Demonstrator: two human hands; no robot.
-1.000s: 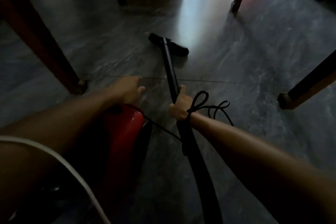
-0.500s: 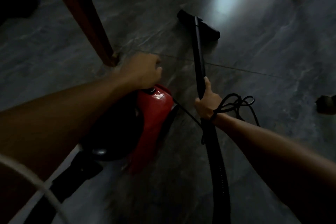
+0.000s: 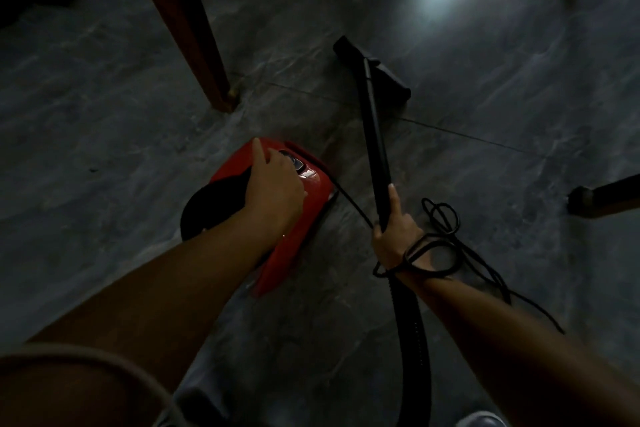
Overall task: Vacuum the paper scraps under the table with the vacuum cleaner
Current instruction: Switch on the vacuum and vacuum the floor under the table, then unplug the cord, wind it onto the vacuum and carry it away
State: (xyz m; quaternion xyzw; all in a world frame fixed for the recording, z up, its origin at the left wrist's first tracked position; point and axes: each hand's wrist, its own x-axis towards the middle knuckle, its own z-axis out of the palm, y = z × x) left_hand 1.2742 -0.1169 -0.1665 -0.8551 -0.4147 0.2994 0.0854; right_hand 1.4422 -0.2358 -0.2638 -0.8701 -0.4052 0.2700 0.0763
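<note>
The red and black canister vacuum cleaner [image 3: 304,215] sits on the dark grey marbled floor [image 3: 104,156] just below a reddish wooden table leg [image 3: 187,28]. My left hand [image 3: 273,191] rests spread over its top, forefinger by the switch. My right hand [image 3: 394,236] is wrapped tight around the black wand [image 3: 375,142], black cord [image 3: 446,218] looped at my wrist; the flat black floor nozzle [image 3: 384,76] lies ahead.

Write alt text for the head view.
A person's left hand rests on a red vacuum cleaner while the right hand grips its black wand, whose floor nozzle lies on dark tiles near a wooden table leg.
</note>
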